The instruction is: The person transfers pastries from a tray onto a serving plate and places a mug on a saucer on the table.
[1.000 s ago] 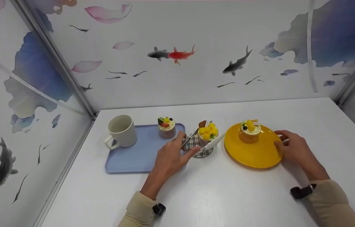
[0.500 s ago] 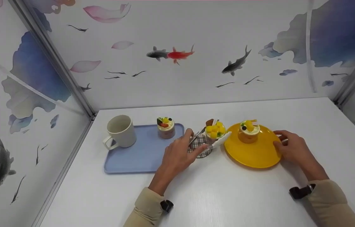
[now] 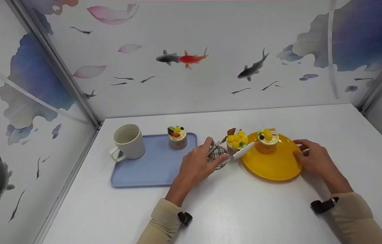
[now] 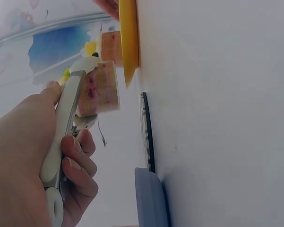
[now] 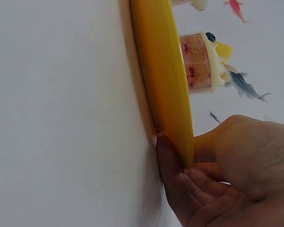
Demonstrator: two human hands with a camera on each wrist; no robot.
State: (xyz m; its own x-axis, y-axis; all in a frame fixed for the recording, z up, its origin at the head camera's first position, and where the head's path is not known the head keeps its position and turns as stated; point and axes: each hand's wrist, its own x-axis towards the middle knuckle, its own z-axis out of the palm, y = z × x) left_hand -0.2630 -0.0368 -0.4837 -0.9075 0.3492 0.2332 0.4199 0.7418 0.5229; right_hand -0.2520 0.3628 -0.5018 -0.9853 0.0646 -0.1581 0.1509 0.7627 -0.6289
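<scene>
My left hand (image 3: 196, 164) grips a pair of tongs (image 4: 64, 123) with white handles. Between the tongs' tips is a small cake cup (image 3: 237, 141) topped with yellow fruit cubes; in the left wrist view it hangs above the table, slightly tilted. It is between the round checked coaster (image 3: 218, 158) and the yellow plate (image 3: 275, 167), close to the plate's left rim. That plate bears another fruit-topped cake (image 3: 267, 144) toward its back. My right hand (image 3: 314, 159) pinches the plate's right rim, thumb above and fingers beneath in the right wrist view.
A blue tray (image 3: 143, 173) lies on the left, with a third fruit-topped cake (image 3: 177, 139) at its back right. A pale mug (image 3: 129, 142) stands at the tray's back left corner. Painted walls (image 3: 191, 95) border the white table (image 3: 245, 210).
My left hand has moved right, carrying the tongs and the cake cup from over the coaster to the plate's left edge. My right hand and the plate stay in place.
</scene>
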